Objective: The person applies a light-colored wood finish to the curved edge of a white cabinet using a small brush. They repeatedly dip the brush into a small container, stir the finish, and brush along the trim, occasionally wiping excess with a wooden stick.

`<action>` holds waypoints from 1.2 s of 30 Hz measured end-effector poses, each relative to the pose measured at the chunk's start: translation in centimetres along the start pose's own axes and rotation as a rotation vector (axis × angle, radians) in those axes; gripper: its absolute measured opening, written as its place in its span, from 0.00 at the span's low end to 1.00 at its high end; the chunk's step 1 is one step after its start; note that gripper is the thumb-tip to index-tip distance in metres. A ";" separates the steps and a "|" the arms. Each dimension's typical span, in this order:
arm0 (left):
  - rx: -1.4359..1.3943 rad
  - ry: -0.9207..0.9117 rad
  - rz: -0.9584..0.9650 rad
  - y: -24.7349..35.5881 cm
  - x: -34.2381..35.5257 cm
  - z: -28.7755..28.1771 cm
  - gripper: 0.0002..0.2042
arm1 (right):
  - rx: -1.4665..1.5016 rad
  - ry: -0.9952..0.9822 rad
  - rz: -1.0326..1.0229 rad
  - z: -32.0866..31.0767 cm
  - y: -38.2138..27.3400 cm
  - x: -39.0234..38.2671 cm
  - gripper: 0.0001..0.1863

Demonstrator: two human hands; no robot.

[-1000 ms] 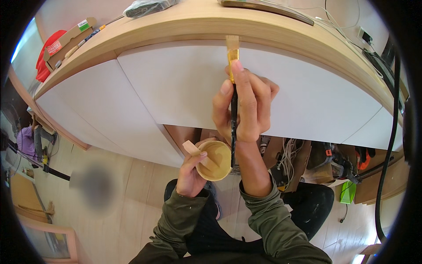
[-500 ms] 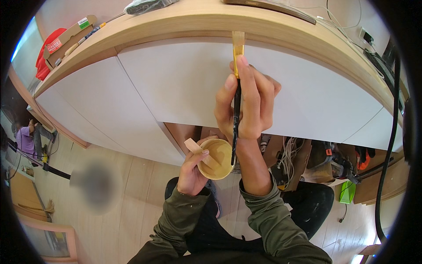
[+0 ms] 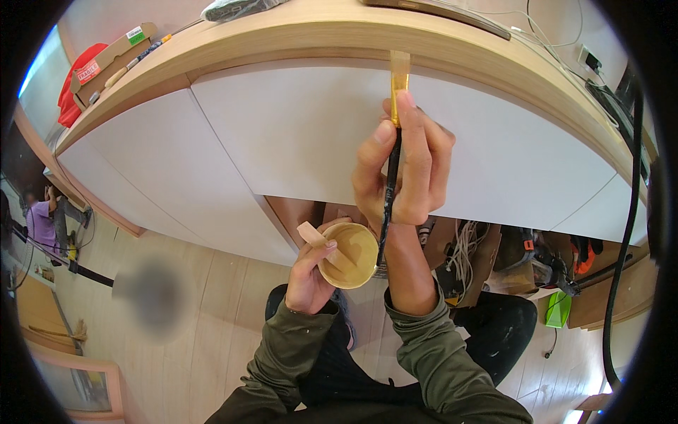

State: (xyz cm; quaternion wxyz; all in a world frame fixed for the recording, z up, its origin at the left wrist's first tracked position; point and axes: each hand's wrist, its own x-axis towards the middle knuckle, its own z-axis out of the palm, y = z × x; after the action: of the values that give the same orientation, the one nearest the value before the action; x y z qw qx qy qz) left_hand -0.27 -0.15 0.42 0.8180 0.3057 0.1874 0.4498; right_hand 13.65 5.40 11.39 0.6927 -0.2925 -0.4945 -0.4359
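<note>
A flat paintbrush point(image 3: 390, 173) with a black, paint-marked handle and gold ferrule is pinched in my right hand point(image 3: 420, 166). Its pale bristles point away from me and lie at the lower side of the wooden countertop edge point(image 3: 282, 44), just above a white cabinet panel point(image 3: 282, 127). My left hand point(image 3: 308, 279) grips a cup point(image 3: 365, 261) with a pale yellowish inside, tilted so that its mouth faces me. The left thumb presses a flat wooden stick point(image 3: 310, 233) against the cup's rim; the stick's lower end reaches inside.
Below the panel, an open compartment holds bundled white cables point(image 3: 466, 258) and tools. A bright green container point(image 3: 558, 309) stands at the right. A second brush point(image 3: 134, 63) and a cardboard box point(image 3: 109, 63) lie on the countertop's left. A person in purple point(image 3: 41, 222) is far left.
My right hand and the paintbrush have shifted slightly to the right along the wooden edge. The left hand, cup and stick stay nearly where they were.
</note>
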 end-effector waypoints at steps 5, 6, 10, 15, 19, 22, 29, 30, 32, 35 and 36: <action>-0.012 -0.012 -0.008 0.0 0.1 -0.2 0.23 | -0.007 0.007 -0.011 0.0 0.2 0.0 0.13; -0.008 -0.015 -0.009 0.0 0.0 -0.1 0.23 | -0.001 0.011 -0.008 0.0 0.2 -0.1 0.13; 0.001 -0.024 -0.008 0.0 0.1 -0.2 0.23 | -0.025 0.011 -0.014 -0.1 0.2 0.0 0.13; -0.001 -0.027 -0.011 -0.1 0.2 -0.1 0.23 | 0.050 0.096 0.084 0.3 0.1 -0.5 0.16; -0.002 -0.014 -0.006 -0.2 0.1 0.0 0.23 | 0.051 0.083 0.080 0.0 0.3 -0.5 0.17; 0.003 -0.008 0.002 -0.3 0.2 -0.2 0.23 | 0.037 0.076 0.102 -0.4 0.3 -0.5 0.16; 0.000 -0.006 -0.002 -0.3 0.2 -0.1 0.23 | 0.038 0.087 0.118 -0.4 0.4 -0.4 0.15; 0.002 -0.004 -0.004 -0.3 0.2 -0.1 0.23 | 0.036 0.089 0.123 -0.4 0.4 -0.4 0.15; 0.005 -0.001 -0.007 -0.3 0.3 -0.2 0.23 | 0.016 0.083 0.126 -0.6 0.3 -0.3 0.15; 0.009 -0.006 -0.003 -0.3 0.2 -0.1 0.23 | 0.007 0.090 0.123 -0.6 0.4 -0.2 0.15; 0.008 -0.009 -0.006 -0.3 0.3 -0.2 0.23 | 0.006 0.093 0.122 -0.6 0.5 -0.3 0.15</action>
State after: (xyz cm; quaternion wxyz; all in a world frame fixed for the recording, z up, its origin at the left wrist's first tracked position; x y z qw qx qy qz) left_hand -0.03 0.00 0.10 0.8189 0.3104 0.1861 0.4453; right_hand 14.31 5.18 10.93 0.7412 -0.2994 -0.4444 -0.4043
